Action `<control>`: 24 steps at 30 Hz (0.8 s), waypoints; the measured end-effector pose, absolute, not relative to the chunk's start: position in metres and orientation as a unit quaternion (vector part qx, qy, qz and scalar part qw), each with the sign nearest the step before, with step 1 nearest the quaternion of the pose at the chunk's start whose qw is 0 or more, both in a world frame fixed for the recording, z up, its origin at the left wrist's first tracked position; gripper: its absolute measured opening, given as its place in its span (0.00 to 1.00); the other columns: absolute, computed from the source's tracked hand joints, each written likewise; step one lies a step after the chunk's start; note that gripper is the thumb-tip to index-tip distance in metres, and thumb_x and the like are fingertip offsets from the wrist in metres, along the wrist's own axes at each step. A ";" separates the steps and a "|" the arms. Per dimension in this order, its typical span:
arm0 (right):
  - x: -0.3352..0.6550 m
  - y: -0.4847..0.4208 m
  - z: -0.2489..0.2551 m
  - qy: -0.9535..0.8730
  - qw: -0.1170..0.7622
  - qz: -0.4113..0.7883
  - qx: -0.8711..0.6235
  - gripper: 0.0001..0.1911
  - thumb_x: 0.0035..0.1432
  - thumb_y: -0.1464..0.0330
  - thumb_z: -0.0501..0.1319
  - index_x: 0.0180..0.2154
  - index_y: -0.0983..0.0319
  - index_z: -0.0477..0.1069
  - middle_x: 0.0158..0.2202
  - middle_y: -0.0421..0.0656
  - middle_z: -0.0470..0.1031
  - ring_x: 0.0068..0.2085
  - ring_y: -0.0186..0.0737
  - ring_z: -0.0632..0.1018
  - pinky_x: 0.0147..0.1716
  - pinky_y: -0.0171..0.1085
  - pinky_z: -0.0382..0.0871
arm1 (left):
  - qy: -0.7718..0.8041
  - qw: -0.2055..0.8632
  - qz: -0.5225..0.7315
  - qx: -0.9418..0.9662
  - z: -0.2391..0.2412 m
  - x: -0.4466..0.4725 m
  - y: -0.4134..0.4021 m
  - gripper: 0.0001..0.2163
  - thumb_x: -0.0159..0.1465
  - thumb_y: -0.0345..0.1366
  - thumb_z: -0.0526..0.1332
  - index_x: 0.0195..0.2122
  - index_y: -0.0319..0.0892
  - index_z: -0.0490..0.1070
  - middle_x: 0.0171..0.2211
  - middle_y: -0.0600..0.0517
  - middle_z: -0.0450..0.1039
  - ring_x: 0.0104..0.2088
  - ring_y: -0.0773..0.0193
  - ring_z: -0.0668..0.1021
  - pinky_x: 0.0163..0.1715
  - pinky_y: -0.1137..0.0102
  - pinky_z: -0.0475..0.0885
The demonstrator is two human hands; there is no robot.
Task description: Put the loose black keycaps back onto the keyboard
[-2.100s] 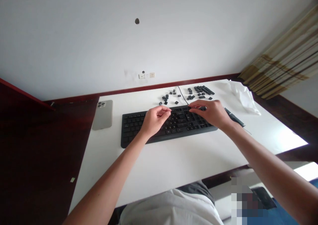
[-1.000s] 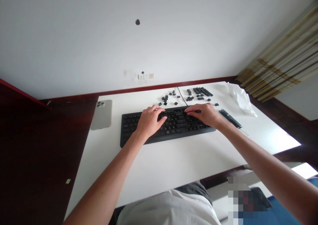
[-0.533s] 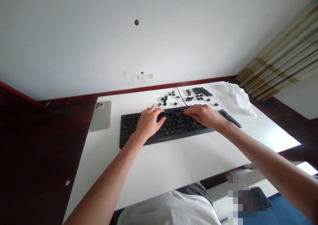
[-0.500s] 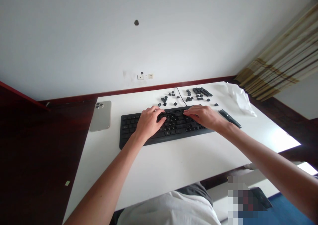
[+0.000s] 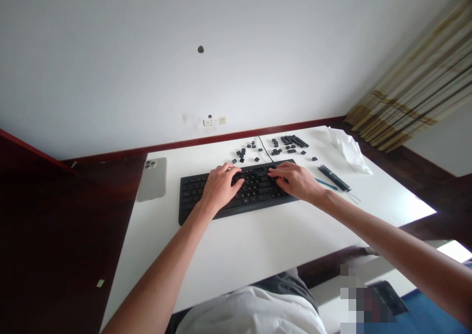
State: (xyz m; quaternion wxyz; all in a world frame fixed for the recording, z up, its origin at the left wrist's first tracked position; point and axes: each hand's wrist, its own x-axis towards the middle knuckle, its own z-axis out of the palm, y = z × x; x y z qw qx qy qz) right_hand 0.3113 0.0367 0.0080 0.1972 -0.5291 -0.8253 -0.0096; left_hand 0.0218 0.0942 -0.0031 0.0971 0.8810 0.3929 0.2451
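A black keyboard (image 5: 199,196) lies across a white table (image 5: 258,245). My left hand (image 5: 220,186) rests on the keyboard's middle keys with fingers curled down onto them. My right hand (image 5: 295,179) lies on the keyboard's right part, fingers stretched forward and pressing on the keys. Neither hand holds anything I can see. Several loose black keycaps (image 5: 291,143) are scattered on the table behind the keyboard, on both sides of its cable (image 5: 263,147).
A phone (image 5: 152,178) lies face down at the table's left edge. A black pen-like tool (image 5: 334,177) and a thin blue stick (image 5: 326,184) lie right of the keyboard. Crumpled white plastic (image 5: 346,149) sits at the far right. Dark wood flooring surrounds the table.
My right hand slid left along the keyboard, uncovering the blue stick. My left hand lowered from a raised curl onto the keys. The view shifted slightly.
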 end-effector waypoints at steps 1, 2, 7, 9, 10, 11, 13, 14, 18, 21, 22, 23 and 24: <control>0.311 0.038 0.010 -0.821 0.209 0.007 -0.531 0.17 0.62 0.75 0.59 0.46 0.59 0.84 0.47 0.46 0.85 0.47 0.48 0.82 0.47 0.46 0.80 | 0.393 0.096 0.244 0.881 -0.003 0.022 0.094 0.11 0.72 0.40 0.63 0.53 0.46 0.75 0.52 0.48 0.76 0.49 0.54 0.79 0.52 0.56 0.74; 0.312 0.040 0.012 -0.817 0.222 0.021 -0.532 0.17 0.62 0.74 0.59 0.45 0.57 0.84 0.46 0.44 0.85 0.48 0.47 0.82 0.49 0.45 0.79 | 0.394 0.095 0.244 0.881 -0.003 0.022 0.095 0.11 0.72 0.40 0.63 0.53 0.46 0.75 0.52 0.48 0.76 0.49 0.54 0.79 0.52 0.56 0.75; 0.332 0.079 0.025 -0.751 0.290 0.006 -0.593 0.15 0.62 0.69 0.59 0.46 0.58 0.84 0.45 0.43 0.85 0.47 0.48 0.83 0.50 0.45 0.77 | 0.395 0.102 0.246 0.879 -0.003 0.022 0.095 0.11 0.72 0.41 0.62 0.52 0.46 0.76 0.51 0.49 0.76 0.49 0.55 0.80 0.53 0.57 0.74; 0.346 0.107 0.030 -0.697 0.310 0.012 -0.647 0.15 0.61 0.67 0.61 0.44 0.59 0.84 0.43 0.44 0.86 0.42 0.48 0.84 0.46 0.43 0.78 | 0.395 0.101 0.245 0.880 -0.003 0.022 0.094 0.10 0.72 0.41 0.62 0.52 0.47 0.76 0.51 0.49 0.76 0.49 0.55 0.80 0.53 0.57 0.74; 0.352 0.122 0.032 -0.677 0.309 0.026 -0.667 0.15 0.61 0.66 0.61 0.44 0.60 0.84 0.42 0.45 0.86 0.41 0.47 0.84 0.45 0.42 0.78 | 0.396 0.100 0.245 0.879 -0.003 0.022 0.094 0.10 0.72 0.41 0.62 0.52 0.47 0.76 0.51 0.49 0.76 0.49 0.54 0.79 0.52 0.57 0.75; 0.358 0.137 0.034 -0.666 0.299 0.030 -0.683 0.15 0.60 0.66 0.62 0.44 0.60 0.84 0.41 0.45 0.86 0.41 0.47 0.84 0.45 0.41 0.77 | 0.397 0.099 0.246 0.879 -0.003 0.022 0.094 0.10 0.72 0.41 0.62 0.52 0.47 0.76 0.51 0.49 0.76 0.50 0.54 0.79 0.52 0.57 0.75; 0.367 0.166 0.037 -0.651 0.250 0.027 -0.716 0.14 0.60 0.65 0.62 0.43 0.61 0.85 0.40 0.46 0.86 0.41 0.46 0.84 0.45 0.40 0.76 | 0.399 0.099 0.246 0.878 -0.003 0.022 0.094 0.10 0.72 0.41 0.63 0.52 0.47 0.75 0.52 0.49 0.76 0.50 0.54 0.79 0.52 0.57 0.74; 0.369 0.178 0.037 -0.646 0.215 0.027 -0.732 0.14 0.61 0.64 0.63 0.44 0.60 0.85 0.40 0.46 0.86 0.41 0.47 0.84 0.45 0.40 0.76 | 0.399 0.100 0.246 0.878 -0.002 0.022 0.094 0.10 0.72 0.41 0.63 0.52 0.47 0.75 0.52 0.49 0.76 0.50 0.54 0.79 0.52 0.57 0.74; 0.370 0.208 0.030 -0.636 0.110 0.051 -0.762 0.16 0.60 0.58 0.66 0.42 0.60 0.85 0.40 0.48 0.86 0.40 0.48 0.83 0.43 0.42 0.76 | 0.401 0.103 0.241 0.878 -0.001 0.021 0.094 0.11 0.72 0.41 0.62 0.53 0.47 0.76 0.52 0.49 0.76 0.50 0.54 0.79 0.53 0.56 0.74; 0.367 0.215 0.022 -0.632 0.096 0.060 -0.766 0.14 0.55 0.57 0.70 0.38 0.61 0.85 0.35 0.49 0.85 0.38 0.49 0.83 0.44 0.44 0.77 | 0.406 0.104 0.239 0.876 -0.001 0.021 0.094 0.11 0.71 0.40 0.63 0.53 0.46 0.76 0.52 0.49 0.76 0.50 0.53 0.79 0.53 0.56 0.74; 0.366 0.216 0.020 -0.631 0.095 0.062 -0.767 0.13 0.54 0.59 0.71 0.37 0.61 0.85 0.34 0.48 0.85 0.38 0.49 0.83 0.44 0.44 0.77 | 0.407 0.104 0.239 0.876 -0.001 0.021 0.093 0.11 0.71 0.40 0.63 0.53 0.47 0.76 0.52 0.49 0.76 0.50 0.53 0.79 0.53 0.56 0.74; 0.364 0.217 0.019 -0.630 0.096 0.062 -0.768 0.11 0.53 0.61 0.71 0.37 0.61 0.85 0.34 0.47 0.85 0.37 0.49 0.83 0.44 0.44 0.77 | 0.407 0.104 0.240 0.875 -0.001 0.022 0.093 0.11 0.71 0.40 0.63 0.53 0.47 0.76 0.51 0.49 0.76 0.50 0.53 0.79 0.53 0.56 0.74; 0.363 0.217 0.019 -0.630 0.098 0.063 -0.768 0.10 0.53 0.63 0.71 0.36 0.60 0.85 0.34 0.47 0.85 0.37 0.48 0.83 0.44 0.43 0.77 | 0.407 0.105 0.240 0.875 -0.001 0.022 0.093 0.11 0.72 0.40 0.63 0.53 0.47 0.76 0.51 0.49 0.76 0.50 0.53 0.79 0.53 0.56 0.74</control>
